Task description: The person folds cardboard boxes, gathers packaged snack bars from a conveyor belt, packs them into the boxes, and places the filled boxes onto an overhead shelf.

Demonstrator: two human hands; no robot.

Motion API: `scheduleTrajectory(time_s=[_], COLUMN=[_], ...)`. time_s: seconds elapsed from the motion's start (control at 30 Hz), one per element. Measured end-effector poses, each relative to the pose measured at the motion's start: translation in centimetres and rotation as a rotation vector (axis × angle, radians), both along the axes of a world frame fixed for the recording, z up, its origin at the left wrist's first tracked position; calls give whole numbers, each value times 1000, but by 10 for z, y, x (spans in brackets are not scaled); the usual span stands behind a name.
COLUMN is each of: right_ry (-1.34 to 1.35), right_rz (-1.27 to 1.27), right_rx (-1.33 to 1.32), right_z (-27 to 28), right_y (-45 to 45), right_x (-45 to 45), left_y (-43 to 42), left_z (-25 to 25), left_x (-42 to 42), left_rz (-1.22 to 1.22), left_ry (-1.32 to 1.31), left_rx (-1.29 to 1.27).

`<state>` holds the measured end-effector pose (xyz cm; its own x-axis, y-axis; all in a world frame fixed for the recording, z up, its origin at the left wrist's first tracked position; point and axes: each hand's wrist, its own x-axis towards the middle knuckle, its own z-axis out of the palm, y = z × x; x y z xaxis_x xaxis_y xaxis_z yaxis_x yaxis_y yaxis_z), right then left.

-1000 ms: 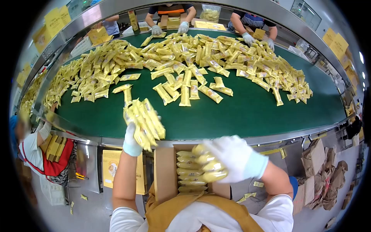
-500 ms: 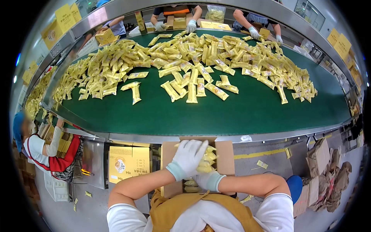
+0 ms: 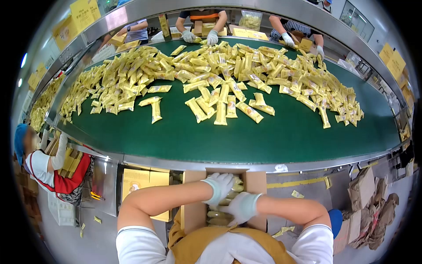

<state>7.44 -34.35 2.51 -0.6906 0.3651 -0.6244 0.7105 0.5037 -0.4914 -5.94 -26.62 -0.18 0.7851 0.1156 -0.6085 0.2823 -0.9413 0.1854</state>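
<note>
An open cardboard box stands before me at the belt's near edge, with yellow wrapped packets lying in its near part. My left hand, in a white glove, reaches into the far part, its fingers curled over a row of yellow packets. At the near right of that row is my right hand, also gloved and slightly blurred, closed against the packets. The box walls and packets hide both hands' fingertips in part.
Past the box runs a green conveyor belt heaped with yellow packets. Gloved co-workers' hands work across it. Yellow printed cartons stand left of my box. At left a co-worker in a red apron handles cartons; crumpled brown paper lies right.
Both hands have gone lower into the box with the packets. My left hand has drawn back toward the box's far left; my right wrist has risen into fuller view.
</note>
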Motion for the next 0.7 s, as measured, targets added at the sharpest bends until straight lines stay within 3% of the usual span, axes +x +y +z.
scheduleTrajectory(time_s=[0.03,0.1,0.13,0.17,0.23,0.27,0.3,0.37,0.4,0.5,0.63,0.7], right_ry=[73,643,704,757,734,543,344,90,-107,-292,-382,-278], right_rz=[70,-369,-602,-836,-1060,-974,-870,-860,-848,-1041,-992,-946], right_rx=[-114,-298,-276,-252,63,364,654,854,751,703,691,873], right_z=[11,18,20,20,-11,-37,-59,-82,-85,-88,-101,-121], right_y=[17,40,54,69,116,142,166,203,224,260,267,251], right_x=[20,78,103,125,156,170,180,178,179,168,150,145], left_y=[7,57,82,102,148,168,186,210,213,231,245,238], left_z=[10,70,66,75,48,27,4,-23,-24,-39,-64,-73], left_x=[-6,-5,-24,-36,-38,-29,-16,13,27,54,60,47], left_rz=[-76,82,126,378,660,779,732,912,1008,1133,1070,959], left_ry=[-6,87,-196,-173,-300,-478,-660,-509,-420,-291,-295,-360], left_rx=[-14,-592,-800,-1015,-1109,-987,-433,90,163,349,449,451])
